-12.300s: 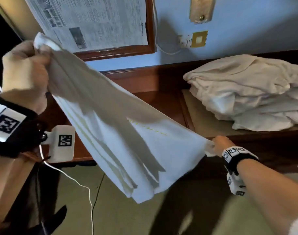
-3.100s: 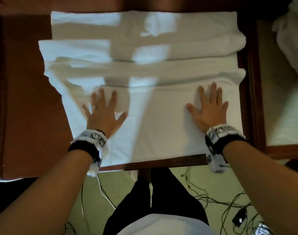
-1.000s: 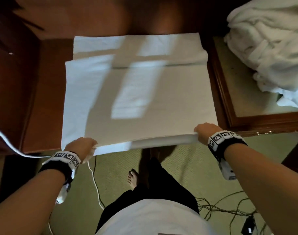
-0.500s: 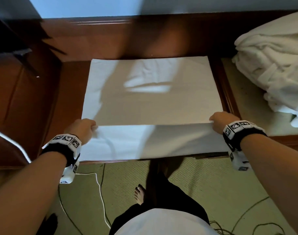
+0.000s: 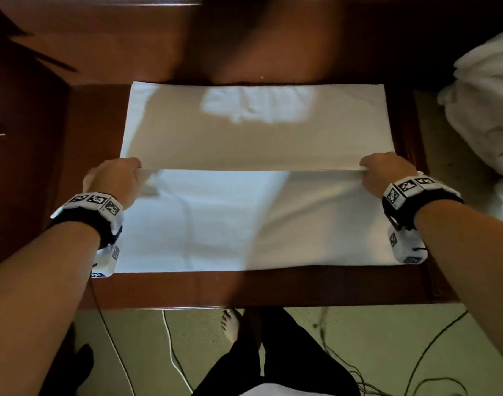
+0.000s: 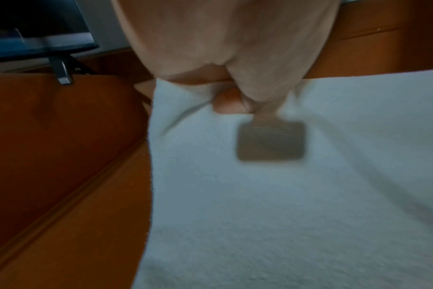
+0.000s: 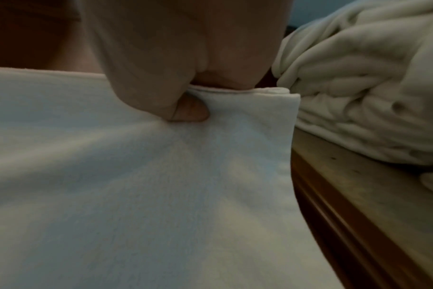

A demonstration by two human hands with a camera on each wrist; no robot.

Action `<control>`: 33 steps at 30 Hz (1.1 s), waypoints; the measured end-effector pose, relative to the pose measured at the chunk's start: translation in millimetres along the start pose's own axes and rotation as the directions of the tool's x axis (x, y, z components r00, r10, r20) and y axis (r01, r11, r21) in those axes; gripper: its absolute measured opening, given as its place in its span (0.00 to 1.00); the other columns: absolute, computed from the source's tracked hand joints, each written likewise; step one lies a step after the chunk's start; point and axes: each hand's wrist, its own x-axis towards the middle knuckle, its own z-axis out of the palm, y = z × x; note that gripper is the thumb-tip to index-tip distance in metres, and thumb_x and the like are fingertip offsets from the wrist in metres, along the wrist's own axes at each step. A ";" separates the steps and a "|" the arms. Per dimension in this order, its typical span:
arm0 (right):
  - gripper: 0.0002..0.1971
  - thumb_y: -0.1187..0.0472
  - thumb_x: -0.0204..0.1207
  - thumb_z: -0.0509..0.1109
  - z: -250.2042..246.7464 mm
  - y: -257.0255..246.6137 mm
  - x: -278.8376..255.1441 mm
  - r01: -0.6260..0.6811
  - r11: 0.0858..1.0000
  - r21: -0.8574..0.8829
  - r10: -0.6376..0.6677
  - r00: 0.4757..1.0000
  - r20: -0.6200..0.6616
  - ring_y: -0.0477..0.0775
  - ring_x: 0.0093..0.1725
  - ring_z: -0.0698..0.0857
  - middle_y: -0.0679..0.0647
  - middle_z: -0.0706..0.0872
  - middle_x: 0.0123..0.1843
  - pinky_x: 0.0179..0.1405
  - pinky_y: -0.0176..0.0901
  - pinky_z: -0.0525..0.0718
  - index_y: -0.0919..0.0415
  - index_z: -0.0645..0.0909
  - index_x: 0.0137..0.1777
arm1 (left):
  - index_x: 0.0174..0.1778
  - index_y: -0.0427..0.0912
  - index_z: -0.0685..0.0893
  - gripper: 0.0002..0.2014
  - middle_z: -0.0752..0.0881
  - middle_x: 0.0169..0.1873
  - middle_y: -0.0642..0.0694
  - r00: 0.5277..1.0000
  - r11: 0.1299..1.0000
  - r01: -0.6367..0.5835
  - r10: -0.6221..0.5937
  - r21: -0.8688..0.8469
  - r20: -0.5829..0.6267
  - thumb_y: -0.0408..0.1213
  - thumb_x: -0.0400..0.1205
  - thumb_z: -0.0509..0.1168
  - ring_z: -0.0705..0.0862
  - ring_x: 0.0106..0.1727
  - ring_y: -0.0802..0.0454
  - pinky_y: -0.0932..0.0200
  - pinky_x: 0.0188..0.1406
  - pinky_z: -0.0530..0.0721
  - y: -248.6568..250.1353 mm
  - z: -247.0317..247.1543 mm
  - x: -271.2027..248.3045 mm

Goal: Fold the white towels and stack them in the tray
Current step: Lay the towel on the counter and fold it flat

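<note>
A white towel [image 5: 256, 144] lies spread on the dark wooden table [image 5: 244, 287]. Its near edge is lifted and held over the middle of the towel. My left hand [image 5: 116, 178] pinches the left corner of that edge, and my right hand [image 5: 384, 172] pinches the right corner. In the left wrist view the thumb of my left hand [image 6: 227, 103] presses on the towel [image 6: 284, 215] beside a grey fabric label [image 6: 271, 142]. In the right wrist view the thumb of my right hand [image 7: 191, 111] clamps the towel's [image 7: 136, 195] doubled corner.
A heap of unfolded white towels [image 5: 484, 115] sits in a wooden tray [image 5: 447, 172] at the right, also seen as the heap [image 7: 373, 93] in the right wrist view. Cables [image 5: 416, 367] run over the green floor below the table edge. A dark screen [image 6: 37, 29] stands at the left.
Both hands have carried the towel's near edge away from me, from the table's front edge to the towel's middle. Before that, they lay flat on the bunched towel.
</note>
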 end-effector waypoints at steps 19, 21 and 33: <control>0.35 0.33 0.82 0.41 163.4 -18.8 -100.1 0.168 0.985 0.047 -0.158 0.973 -0.167 0.60 0.88 0.39 0.50 0.36 0.89 0.84 0.65 0.49 0.41 0.43 0.88 | 0.90 0.55 0.49 0.38 0.38 0.90 0.48 0.985 0.990 -0.102 0.114 -0.094 0.129 0.67 0.85 0.40 0.44 0.89 0.34 0.24 0.82 0.48 3.1 142.3 -146.9; 0.36 0.34 0.81 0.43 158.5 -30.4 -103.5 0.136 0.986 0.093 -0.117 0.977 -0.180 0.61 0.88 0.44 0.54 0.42 0.90 0.82 0.65 0.53 0.46 0.50 0.88 | 0.90 0.51 0.53 0.39 0.44 0.90 0.43 0.986 0.988 -0.080 0.098 -0.130 0.138 0.67 0.84 0.44 0.48 0.88 0.32 0.23 0.83 0.50 11.0 136.0 -146.4; 0.36 0.31 0.82 0.47 170.4 -89.6 -115.1 0.449 0.888 -0.096 -0.459 0.874 -0.158 0.58 0.89 0.45 0.52 0.44 0.90 0.82 0.66 0.56 0.40 0.49 0.88 | 0.89 0.63 0.40 0.45 0.30 0.88 0.51 0.963 0.976 -0.193 0.208 -0.096 0.171 0.79 0.77 0.38 0.33 0.87 0.32 0.17 0.77 0.39 75.7 147.3 -159.1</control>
